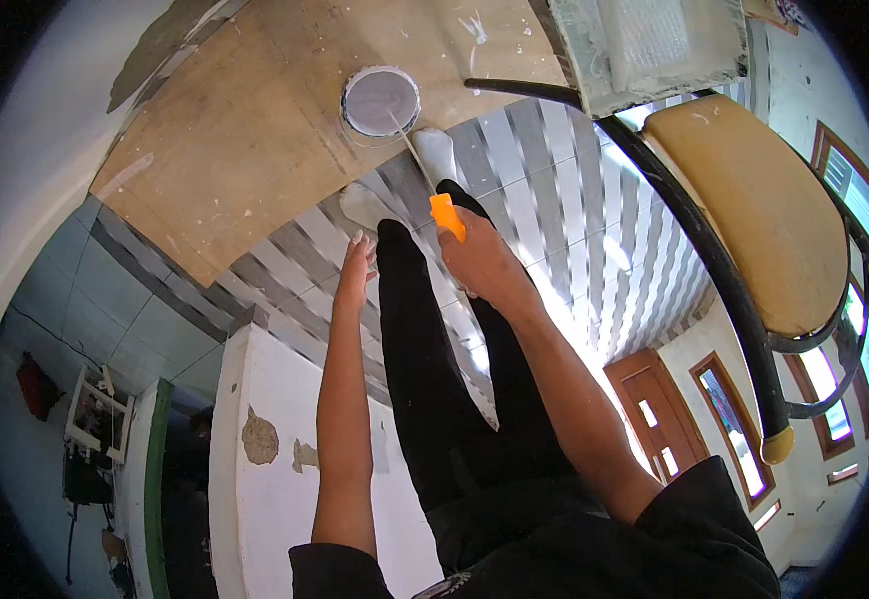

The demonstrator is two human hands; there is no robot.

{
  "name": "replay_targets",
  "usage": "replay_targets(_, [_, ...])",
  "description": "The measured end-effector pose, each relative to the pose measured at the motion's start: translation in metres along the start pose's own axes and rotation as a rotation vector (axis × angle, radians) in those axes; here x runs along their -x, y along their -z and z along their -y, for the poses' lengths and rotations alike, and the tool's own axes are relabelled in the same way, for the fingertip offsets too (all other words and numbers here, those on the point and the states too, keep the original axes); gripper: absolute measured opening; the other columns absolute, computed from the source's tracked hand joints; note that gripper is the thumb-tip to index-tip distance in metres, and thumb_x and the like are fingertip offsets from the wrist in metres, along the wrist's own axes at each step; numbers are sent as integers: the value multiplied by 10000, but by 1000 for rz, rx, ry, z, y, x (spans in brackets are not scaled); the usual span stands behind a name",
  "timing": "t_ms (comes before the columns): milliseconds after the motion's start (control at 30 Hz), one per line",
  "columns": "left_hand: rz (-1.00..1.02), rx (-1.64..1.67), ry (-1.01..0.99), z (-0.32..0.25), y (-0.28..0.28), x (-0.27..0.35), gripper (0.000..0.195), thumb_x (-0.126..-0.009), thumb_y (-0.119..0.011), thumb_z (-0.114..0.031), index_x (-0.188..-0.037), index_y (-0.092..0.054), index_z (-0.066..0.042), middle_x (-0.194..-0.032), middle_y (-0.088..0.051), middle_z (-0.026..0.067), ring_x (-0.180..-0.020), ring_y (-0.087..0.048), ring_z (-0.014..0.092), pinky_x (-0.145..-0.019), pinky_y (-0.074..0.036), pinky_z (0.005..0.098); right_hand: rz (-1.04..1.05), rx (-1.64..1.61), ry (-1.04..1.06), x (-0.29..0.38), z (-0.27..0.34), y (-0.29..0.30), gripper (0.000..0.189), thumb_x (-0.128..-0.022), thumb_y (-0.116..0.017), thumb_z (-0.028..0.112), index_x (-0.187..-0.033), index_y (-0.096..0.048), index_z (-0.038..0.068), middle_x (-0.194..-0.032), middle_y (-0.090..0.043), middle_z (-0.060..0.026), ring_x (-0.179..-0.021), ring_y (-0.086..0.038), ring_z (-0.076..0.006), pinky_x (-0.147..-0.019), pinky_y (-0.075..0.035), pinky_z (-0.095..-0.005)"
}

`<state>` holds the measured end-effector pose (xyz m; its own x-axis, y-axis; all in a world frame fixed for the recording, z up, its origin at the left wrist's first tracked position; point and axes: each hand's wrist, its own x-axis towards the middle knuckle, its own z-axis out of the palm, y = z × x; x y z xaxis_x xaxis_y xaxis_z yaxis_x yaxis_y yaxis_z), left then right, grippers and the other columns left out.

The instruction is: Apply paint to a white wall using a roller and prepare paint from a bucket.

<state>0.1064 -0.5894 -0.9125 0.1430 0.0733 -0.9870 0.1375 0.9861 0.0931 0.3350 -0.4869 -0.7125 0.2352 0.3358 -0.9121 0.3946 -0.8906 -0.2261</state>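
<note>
My right hand (483, 258) is closed around the orange handle (447, 217) of a long thin tool. The thin shaft (418, 156) runs from the handle to the open bucket (380, 101), where its far end meets the pale grey-white contents; what sits on that end cannot be made out. The bucket has a wire bail and stands on a tan board (270, 135) on the floor, just beyond my feet. My left hand (357, 262) hangs beside my left knee, fingers apart and holding nothing, with light smears on the fingertips.
A chair with a tan backrest (749, 217) and black metal frame stands at the right, beside a white-smeared tray or panel (659, 45). A white wall (285, 464) with chipped plaster rises at the lower left. Striped floor tiles (547, 187) lie around my feet.
</note>
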Motion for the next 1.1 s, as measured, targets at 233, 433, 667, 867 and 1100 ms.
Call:
replay_targets(233, [13, -33, -28, 6, 1, 11, 711, -988, -423, -554, -1564, -219, -189, -1563, -372, 135, -1428, -353, 335, -1075, -341, 490, -125, -25, 162, 6, -25, -10, 448, -952, -536, 245, -1295, -537, -43, -1084, -658, -294, -1005, -651, -432, -913, -502, -458])
replay_targets(433, [28, -41, -43, 16, -5, 11, 728, -985, -431, -554, -1569, -211, -178, -1555, -382, 137, -1414, -372, 321, -1052, -358, 460, -100, -8, 111, -19, -30, -29, 407, -950, -531, 231, -1244, -553, -50, -985, -661, -283, -861, -656, -420, -823, -523, -457])
replay_targets(667, [3, -41, -43, 27, 8, 17, 729, -988, -432, -530, -1570, -206, -153, -1547, -389, 146, -1385, -403, 317, -1037, -370, 443, 59, -37, -5, 3, -5, -12, 361, -950, -510, 213, -1194, -549, -49, -773, -646, -180, -588, -651, -250, -578, -516, -364])
replay_targets(867, [25, -27, -59, 28, 8, 26, 720, -999, -432, -491, -1566, -195, -116, -1538, -410, 130, -1387, -404, 304, -1032, -377, 442, 131, -129, -168, 17, 4, 14, 401, -953, -531, 224, -1239, -556, -56, -920, -689, -235, -725, -672, -375, -765, -533, -428])
replay_targets(1100, [-17, -46, -24, 38, 19, 38, 705, -1006, -427, -481, -1562, -206, -109, -1523, -432, 131, -1367, -434, 311, -1036, -379, 452, -164, 256, 188, 53, -17, 13, 498, -954, -564, 241, -1368, -496, -28, -1040, -674, -302, -907, -664, -477, -847, -534, -472])
